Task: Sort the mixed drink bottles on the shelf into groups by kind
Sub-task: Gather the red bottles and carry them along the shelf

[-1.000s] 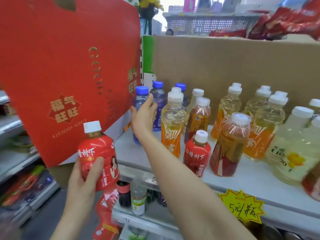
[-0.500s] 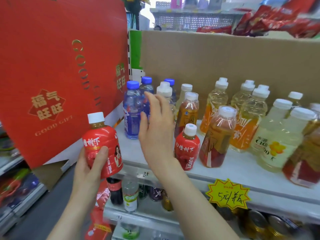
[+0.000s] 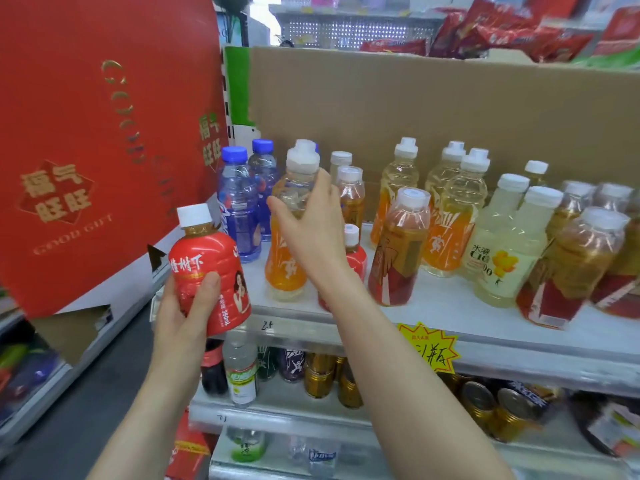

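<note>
Sorting is partly done. The two blue bottles point(image 3: 239, 206) stand together at ten o'clock on the shelf point(image 3: 450, 306), and pale yellow ones cluster at two o'clock. The left hand point(image 3: 187, 306) is wrapped round a red bottle point(image 3: 207, 275) held off the shelf. The right hand point(image 3: 311, 226) curls round an orange-label bottle point(image 3: 287, 244). Amber tea bottles point(image 3: 398, 251) remain scattered among the others.

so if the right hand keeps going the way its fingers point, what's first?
The right hand already touches the orange bottle. Straight past it, probably the blue-capped bottles behind, then the cardboard wall; depth is unclear.
</note>
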